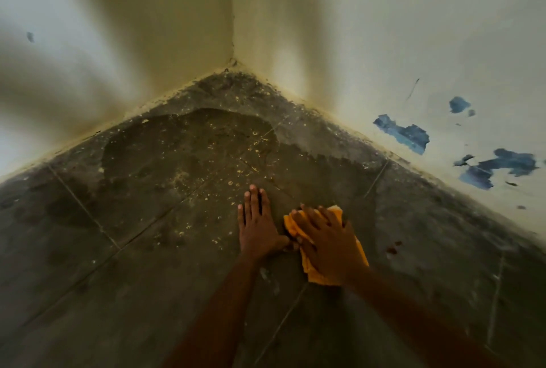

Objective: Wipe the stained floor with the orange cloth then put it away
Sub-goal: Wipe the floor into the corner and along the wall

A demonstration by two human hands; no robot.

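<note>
A: Entry, standing behind the person, corner of room. What's on the floor [141, 249]?

B: Dark grey tiles, grout lines running diagonally. A darker wet-looking patch [189, 143] spreads out from the corner, speckled with pale flecks. Small reddish-brown spots [393, 248] sit to the right of the hands.

A: Orange cloth?

B: The orange cloth [295, 227] lies bunched on the tile, near the middle of the floor area. The right hand [328, 245] is pressed flat on top of it, fingers spread apart, palm down. Cloth edges show past the fingertips and beside the wrist.

A: Clamped on it?

B: Not gripped as far as I can see, fingers splayed over it, pinning it to the floor.

A: Left hand?

B: The left hand [257, 224] is flat on bare tile just beside the cloth, fingers extended and close together, thumb reaching toward the cloth's edge. Holding nothing.

A: Walls?

B: Cream walls [339, 28] meet at the corner; the right one has peeled spots showing blue paint [404, 134].
</note>
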